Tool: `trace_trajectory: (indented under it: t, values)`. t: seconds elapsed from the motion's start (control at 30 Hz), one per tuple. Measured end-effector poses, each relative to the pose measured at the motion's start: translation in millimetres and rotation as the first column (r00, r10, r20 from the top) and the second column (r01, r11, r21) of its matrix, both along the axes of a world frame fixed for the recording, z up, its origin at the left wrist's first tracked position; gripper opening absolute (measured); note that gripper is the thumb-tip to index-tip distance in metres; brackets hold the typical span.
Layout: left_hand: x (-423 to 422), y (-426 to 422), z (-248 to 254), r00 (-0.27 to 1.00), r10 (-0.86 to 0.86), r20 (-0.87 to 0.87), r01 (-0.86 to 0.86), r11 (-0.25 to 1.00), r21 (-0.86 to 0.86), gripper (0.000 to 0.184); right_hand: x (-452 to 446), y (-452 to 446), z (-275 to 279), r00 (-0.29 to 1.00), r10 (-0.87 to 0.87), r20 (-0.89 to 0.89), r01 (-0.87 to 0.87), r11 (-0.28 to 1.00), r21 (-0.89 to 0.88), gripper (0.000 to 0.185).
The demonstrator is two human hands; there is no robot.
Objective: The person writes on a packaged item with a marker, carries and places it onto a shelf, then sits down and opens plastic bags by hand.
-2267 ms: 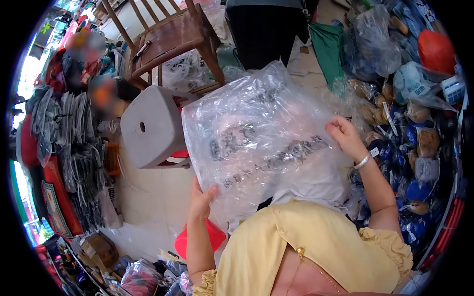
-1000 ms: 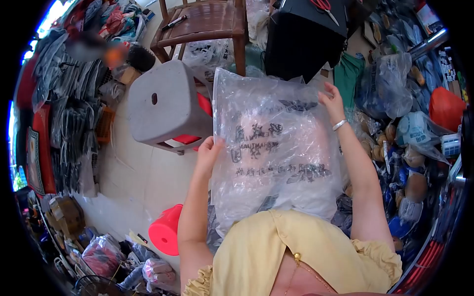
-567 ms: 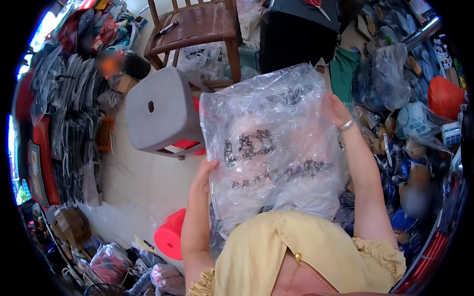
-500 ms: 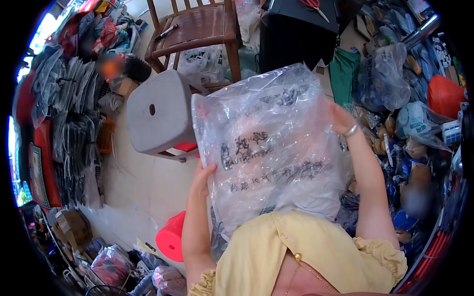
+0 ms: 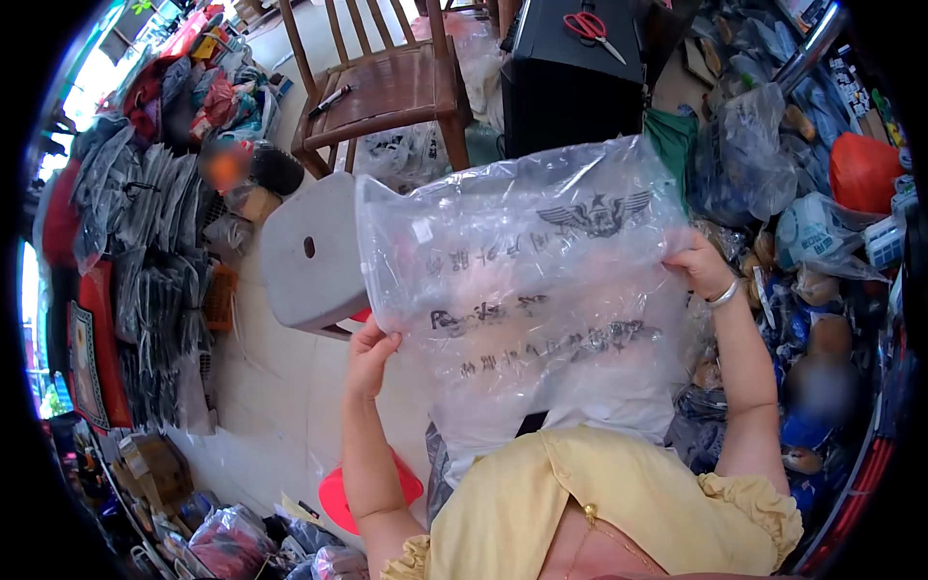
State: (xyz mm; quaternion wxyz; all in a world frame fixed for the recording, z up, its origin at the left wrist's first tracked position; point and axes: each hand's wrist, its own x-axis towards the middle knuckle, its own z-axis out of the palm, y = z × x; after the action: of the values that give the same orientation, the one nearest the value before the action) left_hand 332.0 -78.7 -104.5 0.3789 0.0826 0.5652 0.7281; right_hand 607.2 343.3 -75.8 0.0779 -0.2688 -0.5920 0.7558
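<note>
A large clear plastic bag (image 5: 522,280) with black printed lettering and a winged emblem is spread above my lap. My left hand (image 5: 370,358) pinches its left edge between thumb and fingers. At the right edge, my right hand (image 5: 701,266), with a silver bracelet at the wrist, is closed on the plastic. The bag looks flat and wrinkled, and white cloth on my lap shows below it. Its upper left part overlaps the grey stool (image 5: 314,251).
A wooden chair (image 5: 387,92) holds a marker. Red scissors (image 5: 592,34) lie on a black box (image 5: 570,87). A red stool (image 5: 338,498) stands lower left. Wrapped garments (image 5: 155,280) are stacked left; bagged goods (image 5: 822,242) crowd the right.
The bag has spread wider, its upper part now folded toward me with the winged emblem clearer. My left hand has moved left and my right hand right and slightly down.
</note>
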Motion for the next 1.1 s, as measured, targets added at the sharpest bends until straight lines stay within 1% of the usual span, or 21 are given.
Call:
trace_trajectory:
  t: [0.03, 0.07, 0.1, 0.17, 0.2, 0.27, 0.33, 0.4, 0.47, 0.53, 0.6, 0.63, 0.7, 0.73, 0.77, 0.8, 0.83, 0.87, 0.93, 1.0, 1.1]
  values:
    - [-14, -2, 10, 0.988, -0.098, -0.120, 0.076, 0.980, -0.182, 0.025, -1, 8, 13, 0.990, 0.140, 0.035, -0.144, 0.970, 0.197, 0.015]
    - [-25, 0, 20, 0.953, -0.213, -0.216, 0.123, 0.923, -0.366, 0.023, -5, 13, 26, 0.989, 0.141, 0.032, -0.145, 0.969, 0.200, 0.015]
    - [-22, 17, 49, 0.955, -0.105, -0.276, -0.004, 0.929, -0.369, 0.018, -12, 16, 40, 0.987, 0.159, 0.002, -0.155, 0.960, 0.233, 0.015]
    - [-48, 17, 73, 0.959, -0.121, -0.258, 0.035, 0.949, -0.315, 0.020, -24, 16, 64, 0.984, 0.177, -0.030, -0.163, 0.950, 0.266, 0.017]
    - [-48, 25, 91, 0.957, -0.122, -0.263, 0.034, 0.949, -0.315, 0.020, -30, 15, 74, 0.984, 0.100, -0.145, -0.059, 0.964, 0.261, 0.017]
    - [-38, 43, 126, 0.948, 0.021, -0.318, -0.022, 1.000, 0.002, 0.024, -33, 11, 92, 0.966, 0.018, -0.259, 0.047, 0.969, 0.243, 0.018]
    - [-24, 50, 138, 0.949, 0.078, -0.306, -0.057, 0.995, 0.076, 0.027, -29, 3, 102, 0.906, -0.001, -0.423, 0.070, 0.987, 0.146, 0.024]
    - [-7, 53, 131, 0.949, 0.136, -0.283, -0.098, 0.985, 0.143, 0.031, -15, -6, 90, 0.914, -0.078, -0.399, 0.139, 0.982, 0.126, 0.031]
    - [13, 47, 99, 0.935, 0.308, -0.176, -0.290, 0.949, 0.122, 0.024, 6, -13, 66, 0.978, -0.178, -0.106, 0.202, 0.934, 0.296, 0.029]
    - [33, 23, 38, 0.923, 0.377, -0.078, -0.383, 0.920, -0.085, 0.015, 29, -31, 37, 0.973, -0.232, 0.019, 0.216, 0.931, 0.293, 0.024]
    - [66, 9, -18, 0.937, 0.351, -0.005, -0.342, 0.910, -0.235, 0.017, 51, -48, 1, 0.918, -0.281, 0.281, 0.207, 0.942, 0.265, 0.019]
    - [86, 0, -47, 0.936, 0.337, 0.099, -0.313, 0.929, -0.199, 0.012, 63, -50, -21, 0.916, -0.278, 0.288, 0.205, 0.944, 0.258, 0.019]
    - [108, -2, -63, 0.927, 0.317, 0.201, -0.285, 0.943, -0.171, 0.008, 79, -54, -48, 0.869, -0.106, 0.483, 0.050, 0.991, 0.128, 0.014]
    - [115, 1, -61, 0.912, 0.310, 0.268, -0.268, 0.946, -0.183, 0.018, 81, -55, -51, 0.867, -0.101, 0.488, 0.048, 0.992, 0.118, 0.014]
    - [118, 1, -60, 0.893, 0.304, 0.332, -0.252, 0.949, -0.192, 0.034, 80, -53, -52, 0.892, -0.221, 0.395, 0.027, 0.898, 0.440, 0.022]
    - [115, -1, -57, 0.893, 0.308, 0.330, -0.253, 0.947, -0.199, 0.034, 73, -54, -46, 0.916, -0.303, 0.263, 0.027, 0.701, 0.713, 0.034]
    - [108, -5, -54, 0.915, 0.197, 0.353, -0.151, 0.977, -0.153, 0.040, 55, -64, -13, 0.932, -0.330, 0.151, 0.021, 0.463, 0.886, 0.046]
    - [102, -6, -51, 0.925, 0.081, 0.371, -0.046, 0.994, -0.104, 0.045, 33, -78, 23, 0.945, -0.325, 0.034, 0.028, 0.185, 0.982, 0.059]
    - [97, -2, -42, 0.923, 0.063, 0.380, -0.010, 0.990, -0.138, 0.045, 10, -97, 37, 0.992, 0.007, -0.126, 0.126, -0.036, 0.991, 0.064]
    - [94, 4, -43, 0.921, 0.036, 0.388, 0.034, 0.984, -0.173, 0.044, -19, -131, 45, 0.977, 0.204, 0.068, -0.086, 0.078, 0.993, 0.068]
    - [101, 10, -56, 0.951, 0.110, 0.290, -0.058, 0.981, -0.185, 0.036, -65, -143, -6, 0.964, 0.225, 0.142, -0.157, 0.046, 0.987, 0.069]
